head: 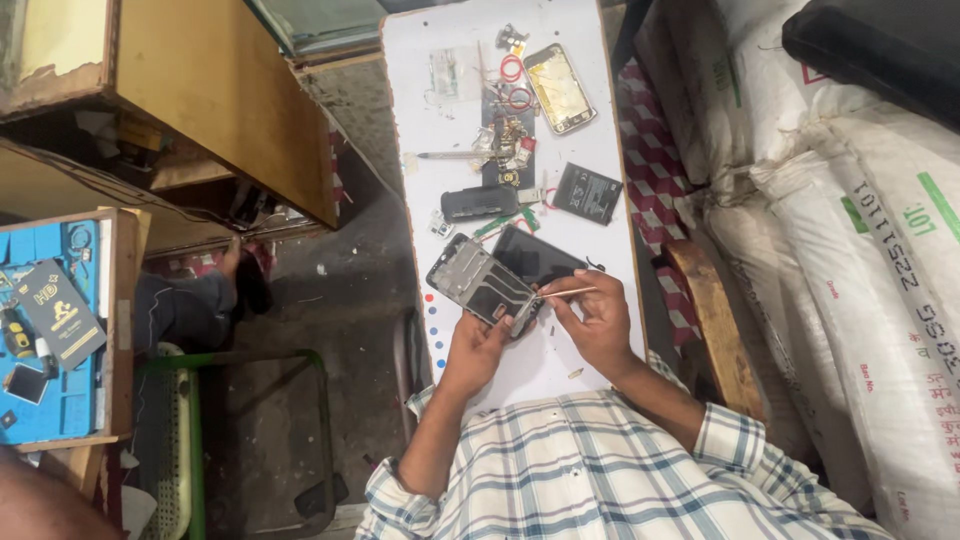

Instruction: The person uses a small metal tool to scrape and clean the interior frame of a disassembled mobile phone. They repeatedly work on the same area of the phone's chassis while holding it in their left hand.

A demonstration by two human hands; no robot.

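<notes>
My left hand (476,348) grips the near edge of an opened phone frame (480,285) tilted on a narrow white table (430,200). My right hand (597,318) pinches thin metal tweezers (562,293) whose tips point left onto the frame's lower right corner. A dark phone screen panel (540,258) lies just behind the frame, partly under it.
Farther up the table lie a black battery (588,192), a dark phone body (478,203), a gold-backed phone (560,88), red rings, small parts and a screwdriver (450,155). White sacks (860,230) stack at right, a wooden bench at left, a blue tool tray (50,330) at far left.
</notes>
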